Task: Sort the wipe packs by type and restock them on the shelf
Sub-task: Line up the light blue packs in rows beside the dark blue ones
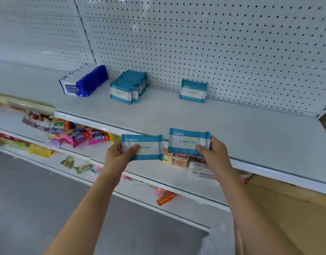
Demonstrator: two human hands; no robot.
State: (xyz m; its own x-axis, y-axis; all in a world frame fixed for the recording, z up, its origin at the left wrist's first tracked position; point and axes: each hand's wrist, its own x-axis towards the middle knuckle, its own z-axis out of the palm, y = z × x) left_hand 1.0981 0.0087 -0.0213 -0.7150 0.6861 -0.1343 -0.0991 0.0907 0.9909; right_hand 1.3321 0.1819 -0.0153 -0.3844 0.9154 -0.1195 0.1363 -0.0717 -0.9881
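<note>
Grips teal pack [145, 146] at its left edge with left hand [119, 153], thumb across the face; pinches second pack [188, 141] at its right edge with right hand [211, 151]. Both side by side, nearly touching, at shelf [250, 129] lip. Teal end bands, white middle, pale yellow mark, crimped ends. Probably light, soft, squashy; film likely slick, so best held across short edges. Beyond hands: teal row [128, 87], lone pack [193, 91]; blue row [84, 81] farther left.

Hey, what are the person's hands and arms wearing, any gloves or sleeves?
Nothing worn shows. The left hand and right hand are bare, without gloves, rings, watch or bracelet. Both forearms are uncovered to the picture's lower edge; no sleeve is in view.
</note>
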